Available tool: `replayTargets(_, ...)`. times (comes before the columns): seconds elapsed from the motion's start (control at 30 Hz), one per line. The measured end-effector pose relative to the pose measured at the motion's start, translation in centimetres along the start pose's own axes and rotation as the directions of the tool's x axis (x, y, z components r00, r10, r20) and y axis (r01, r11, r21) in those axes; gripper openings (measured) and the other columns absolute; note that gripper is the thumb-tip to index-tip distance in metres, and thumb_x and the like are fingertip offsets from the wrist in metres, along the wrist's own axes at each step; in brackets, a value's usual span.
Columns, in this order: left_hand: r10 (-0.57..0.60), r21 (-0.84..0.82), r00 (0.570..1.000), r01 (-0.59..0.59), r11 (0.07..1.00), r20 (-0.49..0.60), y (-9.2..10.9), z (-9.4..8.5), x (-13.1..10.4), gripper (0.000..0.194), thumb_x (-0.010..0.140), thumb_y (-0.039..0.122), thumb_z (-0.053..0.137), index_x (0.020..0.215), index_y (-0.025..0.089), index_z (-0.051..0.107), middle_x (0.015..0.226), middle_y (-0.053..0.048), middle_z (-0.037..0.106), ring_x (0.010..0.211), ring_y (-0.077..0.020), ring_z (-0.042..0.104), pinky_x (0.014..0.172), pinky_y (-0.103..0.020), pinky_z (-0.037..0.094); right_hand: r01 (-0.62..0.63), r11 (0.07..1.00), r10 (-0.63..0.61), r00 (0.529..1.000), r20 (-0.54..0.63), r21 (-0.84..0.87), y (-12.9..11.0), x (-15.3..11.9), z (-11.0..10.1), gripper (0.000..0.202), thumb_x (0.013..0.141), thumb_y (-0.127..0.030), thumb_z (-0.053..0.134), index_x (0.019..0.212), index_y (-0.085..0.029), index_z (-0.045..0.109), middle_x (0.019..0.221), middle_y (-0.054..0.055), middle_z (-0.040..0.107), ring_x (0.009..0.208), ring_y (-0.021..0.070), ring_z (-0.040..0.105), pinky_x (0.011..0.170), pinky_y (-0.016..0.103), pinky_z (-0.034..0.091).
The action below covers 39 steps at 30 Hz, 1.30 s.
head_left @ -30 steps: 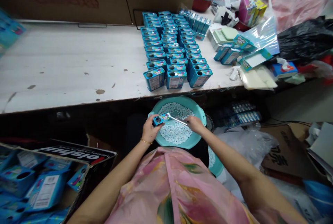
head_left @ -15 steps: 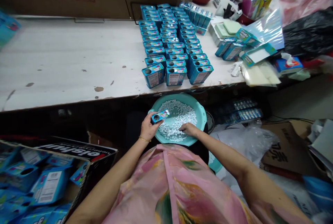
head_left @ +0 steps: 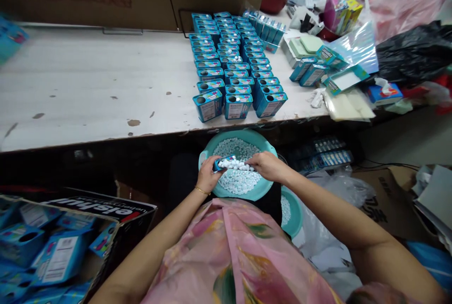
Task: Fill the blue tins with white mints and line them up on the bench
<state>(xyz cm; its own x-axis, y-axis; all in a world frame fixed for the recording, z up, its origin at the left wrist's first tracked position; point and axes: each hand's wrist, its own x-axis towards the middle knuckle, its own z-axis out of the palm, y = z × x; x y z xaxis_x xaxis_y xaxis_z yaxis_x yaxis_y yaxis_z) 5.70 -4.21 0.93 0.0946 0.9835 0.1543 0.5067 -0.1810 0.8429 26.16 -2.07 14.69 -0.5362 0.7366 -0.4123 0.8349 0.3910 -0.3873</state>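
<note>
My left hand (head_left: 208, 174) is closed round a small blue candy box (head_left: 216, 164), its round top hole facing up above the turquoise basin (head_left: 259, 191). My right hand (head_left: 266, 165) grips the end of a narrow scoop, which is mostly hidden under a heap of small white candies (head_left: 237, 165). The heap reaches over the top of the box and hides part of it. More loose white candies (head_left: 240, 182) lie in the basin below, which rests on my lap.
Rows of blue candy boxes (head_left: 238, 106) with holes on top stand on the white table (head_left: 88, 92). To my left is a carton (head_left: 118, 228) of blue boxes. A second turquoise basin (head_left: 296, 214) sits low at right, beside plastic bags (head_left: 328, 195). Flattened packaging (head_left: 348, 101) clutters the table's right side.
My right hand has risen out of the candies with a loaded scoop and brought it to the box. My left hand has moved slightly right and lower with the box.
</note>
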Motion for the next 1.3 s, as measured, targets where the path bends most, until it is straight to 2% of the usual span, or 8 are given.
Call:
replayTargets(0.13,0.029,0.034,1.0,-0.029,0.999,0.008,0.2,0.0,0.0,0.032,0.066,0.029,0.061,0.096,0.018,0.054,0.094,-0.005,0.059,0.09,-0.0194,0.054,0.081,-0.033,0.043,-0.059,0.965,0.077,0.995,0.059,-0.257,-2.2,0.2,-1.3,0.024,0.076,-0.013,0.041,0.082,-0.019,0.064,0.082,0.008,0.063,0.077,0.0174,0.056,0.061,0.025,0.033)
replayTargets(0.33,0.04,0.031,0.999,-0.04,0.999,0.009,0.0,0.3,-0.1,0.033,0.066,0.028,0.061,0.096,0.018,0.054,0.096,-0.006,0.059,0.092,-0.0197,0.054,0.082,-0.035,0.042,-0.099,0.926,0.139,0.987,0.083,-0.365,-4.5,0.4,-2.1,0.029,0.074,-0.01,0.038,0.091,-0.016,0.061,0.091,0.012,0.062,0.078,0.0196,0.058,0.065,0.028,0.038)
replayTargets(0.53,-0.01,-0.052,1.0,0.008,0.999,-0.022,-0.4,0.0,-0.4,0.034,0.064,0.029,0.063,0.095,0.019,0.054,0.094,-0.004,0.059,0.09,-0.0191,0.055,0.081,-0.033,0.043,-0.09,0.962,0.079,0.995,-0.053,-0.26,-1.2,-1.6,-2.1,0.029,0.08,-0.016,0.039,0.097,-0.023,0.06,0.089,0.005,0.061,0.079,0.0154,0.056,0.065,0.024,0.036)
replayTargets(0.63,-0.057,-0.091,0.998,0.053,0.994,-0.038,-0.3,-0.6,-0.6,0.035,0.063,0.031,0.064,0.094,0.019,0.055,0.093,-0.004,0.059,0.088,-0.0187,0.056,0.08,-0.032,0.044,-0.13,0.985,0.113,0.982,-0.152,-0.111,2.8,-1.0,0.3,0.031,0.082,-0.018,0.038,0.104,-0.023,0.059,0.09,0.003,0.061,0.082,0.0135,0.054,0.068,0.021,0.036)
replayTargets(0.73,-0.104,-0.1,0.993,0.098,0.99,-0.062,-0.3,-0.9,-0.8,0.037,0.062,0.033,0.065,0.094,0.018,0.055,0.092,-0.004,0.06,0.088,-0.0189,0.056,0.08,-0.032,0.044,-0.219,0.973,0.213,0.974,-0.081,-0.07,5.4,1.7,5.1,0.033,0.08,-0.014,0.037,0.103,-0.021,0.06,0.091,0.005,0.062,0.085,0.0149,0.053,0.07,0.022,0.037)
replayTargets(0.83,-0.128,-0.099,0.989,0.12,0.988,-0.073,-0.4,-0.9,-0.8,0.04,0.062,0.035,0.065,0.096,0.018,0.054,0.093,-0.005,0.06,0.09,-0.0194,0.056,0.083,-0.034,0.043,-0.279,0.942,0.283,0.959,-0.004,-0.189,5.4,4.5,10.4,0.036,0.081,-0.01,0.032,0.104,-0.019,0.059,0.102,0.009,0.059,0.091,0.017,0.052,0.071,0.024,0.037)
replayTargets(0.97,-0.135,-0.094,0.988,0.128,0.987,-0.075,-0.6,-0.9,-1.0,0.041,0.062,0.036,0.065,0.097,0.018,0.054,0.094,-0.005,0.059,0.09,-0.0193,0.056,0.083,-0.034,0.042,-0.164,0.965,0.191,0.974,0.121,-0.204,3.9,5.5,14.7,0.031,0.08,-0.01,0.036,0.096,-0.013,0.061,0.096,0.011,0.061,0.091,0.0175,0.053,0.07,0.024,0.039)
replayTargets(1.3,-0.141,-0.08,0.986,0.134,0.988,-0.089,-0.8,-0.9,-1.0,0.043,0.061,0.035,0.066,0.097,0.017,0.054,0.092,-0.004,0.06,0.087,-0.0186,0.057,0.08,-0.032,0.044,-0.072,0.997,0.063,0.98,0.188,0.041,6.0,3.4,12.8,0.039,0.072,-0.009,0.043,0.102,-0.025,0.063,0.102,-0.001,0.063,0.095,0.0121,0.054,0.077,0.019,0.038)
